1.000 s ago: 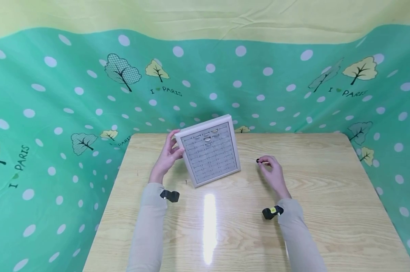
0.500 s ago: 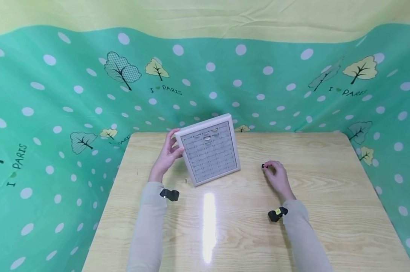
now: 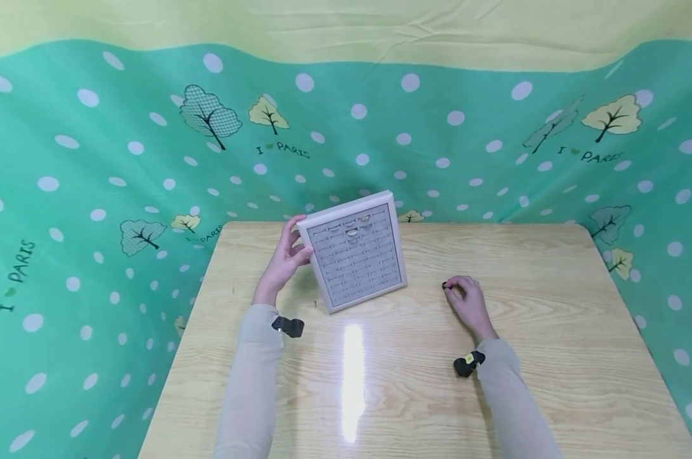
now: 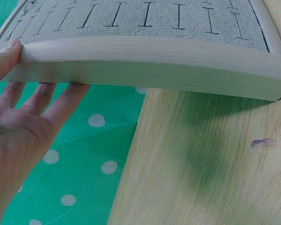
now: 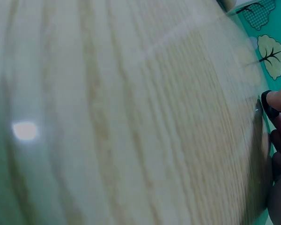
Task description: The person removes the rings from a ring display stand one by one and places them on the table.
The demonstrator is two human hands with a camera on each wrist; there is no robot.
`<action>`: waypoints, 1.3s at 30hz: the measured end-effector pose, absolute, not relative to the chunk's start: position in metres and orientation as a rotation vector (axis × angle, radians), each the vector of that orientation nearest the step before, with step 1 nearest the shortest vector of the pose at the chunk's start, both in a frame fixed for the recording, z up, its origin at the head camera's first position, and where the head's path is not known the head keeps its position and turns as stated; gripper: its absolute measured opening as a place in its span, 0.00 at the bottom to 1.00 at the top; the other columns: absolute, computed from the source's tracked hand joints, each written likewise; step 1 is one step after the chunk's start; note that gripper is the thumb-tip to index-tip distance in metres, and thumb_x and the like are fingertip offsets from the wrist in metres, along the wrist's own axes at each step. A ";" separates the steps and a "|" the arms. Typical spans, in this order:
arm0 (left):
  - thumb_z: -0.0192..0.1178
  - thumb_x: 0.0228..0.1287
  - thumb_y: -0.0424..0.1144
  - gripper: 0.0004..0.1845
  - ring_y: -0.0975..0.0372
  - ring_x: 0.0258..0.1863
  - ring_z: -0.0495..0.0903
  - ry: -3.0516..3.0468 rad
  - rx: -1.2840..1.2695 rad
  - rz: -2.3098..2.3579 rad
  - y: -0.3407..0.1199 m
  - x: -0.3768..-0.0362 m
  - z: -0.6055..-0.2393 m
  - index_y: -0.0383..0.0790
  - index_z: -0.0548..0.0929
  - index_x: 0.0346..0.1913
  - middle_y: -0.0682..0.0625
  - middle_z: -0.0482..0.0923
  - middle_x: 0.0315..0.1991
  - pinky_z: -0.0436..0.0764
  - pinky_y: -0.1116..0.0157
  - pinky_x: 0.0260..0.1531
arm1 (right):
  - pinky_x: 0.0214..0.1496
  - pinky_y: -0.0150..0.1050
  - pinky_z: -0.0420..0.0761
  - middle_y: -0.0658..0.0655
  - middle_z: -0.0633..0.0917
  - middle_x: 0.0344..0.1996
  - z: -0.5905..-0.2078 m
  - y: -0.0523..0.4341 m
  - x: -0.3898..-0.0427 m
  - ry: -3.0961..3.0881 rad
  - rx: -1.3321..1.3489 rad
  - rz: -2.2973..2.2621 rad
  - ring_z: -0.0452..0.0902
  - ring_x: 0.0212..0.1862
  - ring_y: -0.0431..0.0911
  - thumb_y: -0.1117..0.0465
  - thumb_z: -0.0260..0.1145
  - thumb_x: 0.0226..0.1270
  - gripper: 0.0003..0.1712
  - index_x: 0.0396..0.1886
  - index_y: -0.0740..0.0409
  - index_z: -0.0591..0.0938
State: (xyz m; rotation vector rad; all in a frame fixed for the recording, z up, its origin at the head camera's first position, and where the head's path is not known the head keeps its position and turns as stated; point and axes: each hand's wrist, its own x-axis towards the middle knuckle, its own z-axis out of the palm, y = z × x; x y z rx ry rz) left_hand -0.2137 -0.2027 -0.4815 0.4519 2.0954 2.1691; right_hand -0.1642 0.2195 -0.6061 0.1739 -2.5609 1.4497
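Observation:
A ring display tray [image 3: 357, 268], grey slotted foam in a pale frame, leans back on the table in the head view. A few rings [image 3: 352, 233] sit in its upper slots. My left hand [image 3: 279, 268] grips the tray's left side; in the left wrist view the thumb lies over the frame [image 4: 145, 50] and the fingers go behind it. To the right of the tray, my right hand [image 3: 471, 305] pinches a small black ring [image 3: 445, 285] between thumb and fingers. In the right wrist view this black ring [image 5: 268, 104] shows as a curved band at the thumb tip.
The wooden table [image 3: 414, 395] ends at the back and left against a green dotted cloth [image 3: 323, 140]. A small dark mark [image 4: 261, 143] is on the wood near the tray's lower left corner. Each sleeve carries a black wrist camera [image 3: 288, 327].
My right hand has moved a little to the right and closer to me, carrying the black ring. The left hand and the tray have stayed in place.

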 end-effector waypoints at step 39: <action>0.50 0.66 0.20 0.38 0.50 0.51 0.77 2.099 0.440 2.149 -0.203 -0.217 -0.483 0.52 0.53 0.73 0.37 0.64 0.63 0.82 0.51 0.46 | 0.55 0.47 0.67 0.70 0.76 0.48 -0.565 0.215 -0.132 -2.469 -0.054 1.742 0.67 0.52 0.54 0.74 0.66 0.59 0.12 0.42 0.76 0.79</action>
